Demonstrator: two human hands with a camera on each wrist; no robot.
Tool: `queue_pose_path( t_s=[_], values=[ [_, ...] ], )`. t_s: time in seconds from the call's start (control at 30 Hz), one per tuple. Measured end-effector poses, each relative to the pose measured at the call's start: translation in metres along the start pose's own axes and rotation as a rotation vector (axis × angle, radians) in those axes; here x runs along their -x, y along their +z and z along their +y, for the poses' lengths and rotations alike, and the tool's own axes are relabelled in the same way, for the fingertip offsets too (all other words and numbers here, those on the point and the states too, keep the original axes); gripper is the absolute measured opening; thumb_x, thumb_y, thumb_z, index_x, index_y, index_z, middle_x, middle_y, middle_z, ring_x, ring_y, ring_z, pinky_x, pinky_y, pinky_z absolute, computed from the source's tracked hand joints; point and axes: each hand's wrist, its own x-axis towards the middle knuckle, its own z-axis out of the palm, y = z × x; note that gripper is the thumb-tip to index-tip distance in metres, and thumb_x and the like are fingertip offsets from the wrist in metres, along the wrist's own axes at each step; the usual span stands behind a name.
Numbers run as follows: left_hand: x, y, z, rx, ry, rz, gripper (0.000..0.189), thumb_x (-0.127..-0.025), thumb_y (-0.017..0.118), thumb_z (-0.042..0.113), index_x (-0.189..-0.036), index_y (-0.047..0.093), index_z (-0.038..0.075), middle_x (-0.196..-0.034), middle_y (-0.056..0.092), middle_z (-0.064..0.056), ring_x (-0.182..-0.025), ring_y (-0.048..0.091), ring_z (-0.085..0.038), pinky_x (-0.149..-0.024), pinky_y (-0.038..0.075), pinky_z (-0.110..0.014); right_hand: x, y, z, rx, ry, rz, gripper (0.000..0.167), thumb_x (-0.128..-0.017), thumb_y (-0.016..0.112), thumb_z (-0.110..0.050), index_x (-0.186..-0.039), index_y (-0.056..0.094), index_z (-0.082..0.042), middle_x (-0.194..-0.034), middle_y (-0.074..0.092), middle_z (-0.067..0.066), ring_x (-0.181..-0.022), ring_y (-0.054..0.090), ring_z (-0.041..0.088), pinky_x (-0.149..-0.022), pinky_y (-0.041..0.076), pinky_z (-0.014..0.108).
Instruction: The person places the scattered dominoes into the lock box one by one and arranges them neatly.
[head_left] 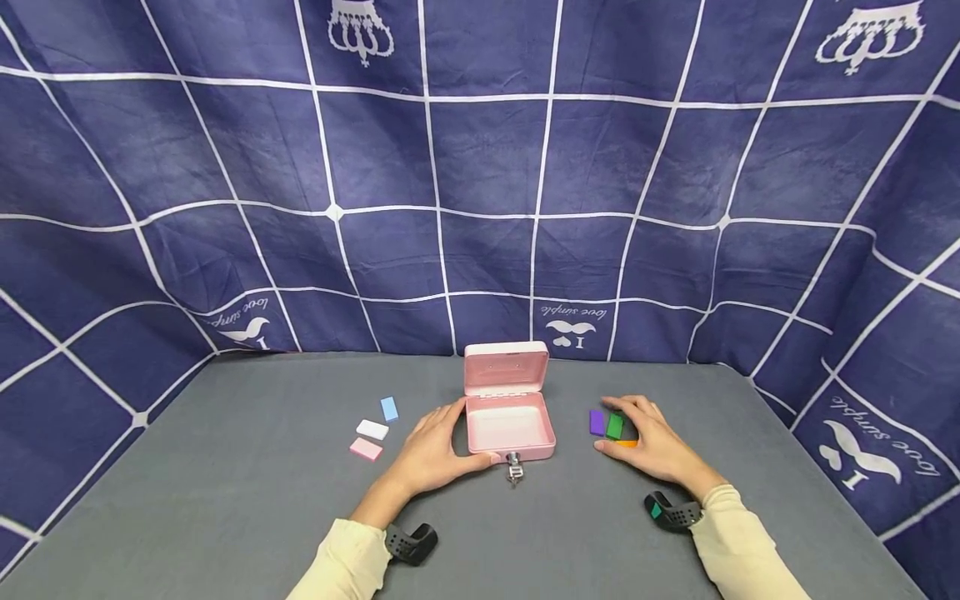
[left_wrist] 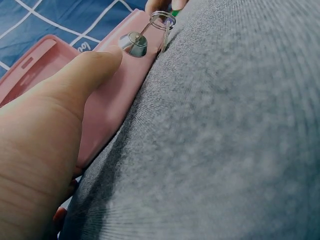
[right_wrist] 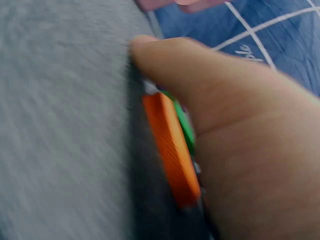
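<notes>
Orange block: orange block (right_wrist: 172, 155) lay on the grey cloth (head_left: 247, 483), right of the box, inside the right hand's span. Judged light, stiff, not fragile – best pinched across its narrow sides.
Right hand: right hand (head_left: 648, 442) arched over it, thumb and fingers wide apart, nothing gripped. Couldn't tell whether the thumb touched a block.
Neighbours: green block (head_left: 614, 427) just behind the orange one, purple block (head_left: 596, 422) beside the green. Tight cluster, so fingertips could easily have nudged the wrong one.
Pink box: pink box (head_left: 536, 452) stood mid-table, lid (head_left: 506, 371) up. Looked thin-walled and rigid, probably light enough to skid; hold the walls, not the hinged lid.
Left hand: left hand (head_left: 435, 450) held the box's left side, thumb on the front wall by the lock.
Obstacles: keys (head_left: 514, 475) hung off the front – snag risk; box walls needed clearing.
Left side: blue block (head_left: 389, 408), white block (head_left: 372, 430) and pink block (head_left: 366, 449) lay well apart from the right hand.
</notes>
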Motion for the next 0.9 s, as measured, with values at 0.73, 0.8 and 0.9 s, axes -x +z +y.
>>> queue_pose_path(
  t_s=[0.73,0.8,0.9],
  values=[
    [0.001,0.001,0.003,-0.007,0.024,0.012,0.103,-0.072,0.072,0.073,-0.152,0.040,0.016,-0.141,0.058,-0.011,-0.137,0.051,-0.032,-0.117,0.037,-0.051,0.009,-0.011,0.020,0.142,0.047,0.121,0.057,-0.071,0.081,-0.063,-0.111,0.070,-0.024,-0.086,0.054,-0.008,-0.079,0.049,0.010,-0.068,0.036,0.027],
    [0.001,0.000,0.003,-0.008,0.017,0.007,0.104,-0.072,0.072,0.074,-0.152,0.040,0.016,-0.142,0.058,-0.010,-0.138,0.050,-0.031,-0.118,0.036,-0.050,0.009,-0.011,0.018,0.150,0.073,0.103,0.056,-0.072,0.079,-0.067,-0.108,0.069,-0.026,-0.081,0.050,-0.009,-0.074,0.046,0.008,-0.064,0.034,0.024],
    [0.001,0.000,0.002,-0.015,0.005,-0.003,0.104,-0.072,0.072,0.073,-0.152,0.039,0.016,-0.144,0.056,-0.013,-0.139,0.049,-0.033,-0.118,0.036,-0.051,0.007,-0.011,0.015,0.138,0.060,0.108,0.050,-0.073,0.078,-0.066,-0.103,0.069,-0.028,-0.080,0.051,-0.013,-0.070,0.045,0.004,-0.061,0.033,0.021]
  ],
)
